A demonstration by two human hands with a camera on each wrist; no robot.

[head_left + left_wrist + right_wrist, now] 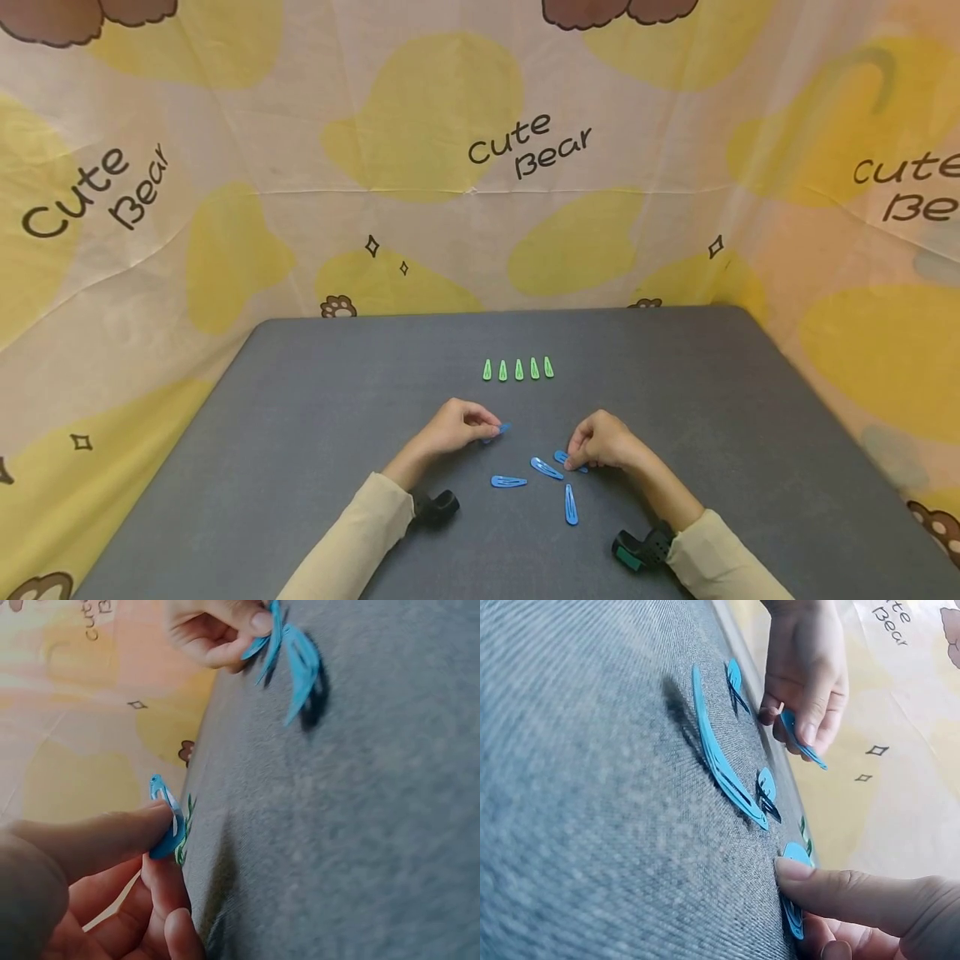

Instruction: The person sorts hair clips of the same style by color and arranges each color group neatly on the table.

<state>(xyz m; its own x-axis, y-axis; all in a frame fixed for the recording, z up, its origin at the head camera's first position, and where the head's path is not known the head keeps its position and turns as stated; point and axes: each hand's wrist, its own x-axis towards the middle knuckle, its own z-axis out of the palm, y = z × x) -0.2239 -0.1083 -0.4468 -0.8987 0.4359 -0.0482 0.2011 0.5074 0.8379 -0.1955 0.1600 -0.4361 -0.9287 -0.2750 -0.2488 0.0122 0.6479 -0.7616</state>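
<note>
My left hand (456,427) pinches a blue snap hair clip (171,838) between thumb and fingertips, held up off the grey table in the left wrist view. To the right, my right hand (606,442) grips another blue hair clip (797,853) by thumb and fingers, low at the tabletop; whether it still touches the surface I cannot tell. Three loose blue clips lie close by: one sideways (508,482), one slanting (546,468) just left of the right hand, and one pointing toward me (572,505).
Farther back on the grey table (337,375), several green hair clips (518,370) stand in a neat side-by-side row. A patterned cloth (420,108) hangs behind the table and along its sides. Dark camera mounts (435,507) sit at both wrists.
</note>
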